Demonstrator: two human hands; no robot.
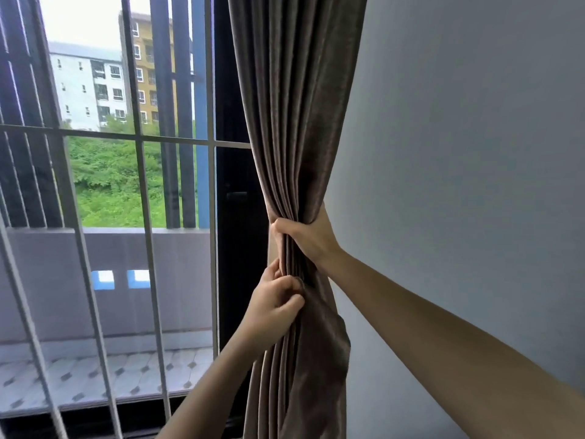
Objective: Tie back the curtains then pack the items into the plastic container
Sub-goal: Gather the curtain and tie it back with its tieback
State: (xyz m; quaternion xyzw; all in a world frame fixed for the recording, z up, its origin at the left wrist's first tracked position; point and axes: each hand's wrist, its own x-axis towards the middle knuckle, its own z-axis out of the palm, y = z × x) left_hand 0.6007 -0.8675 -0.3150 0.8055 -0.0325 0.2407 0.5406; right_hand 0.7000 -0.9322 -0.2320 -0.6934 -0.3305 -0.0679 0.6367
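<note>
A brown pleated curtain (pixel 297 106) hangs bunched at the right side of the window, against the wall. My right hand (pixel 308 237) wraps around the gathered folds at mid height and squeezes them into a narrow waist. Just below it, my left hand (pixel 275 301) pinches the front pleats with fingers curled into the cloth. Below both hands the fabric spreads out again. No tie-back band and no plastic container are in view.
White metal window bars (pixel 142 172) cover the glass on the left, with a dark door frame (pixel 234 198) next to the curtain. Behind the bars lie a tiled balcony floor (pixel 104 378) and its low wall. A plain grey wall (pixel 474 153) fills the right side.
</note>
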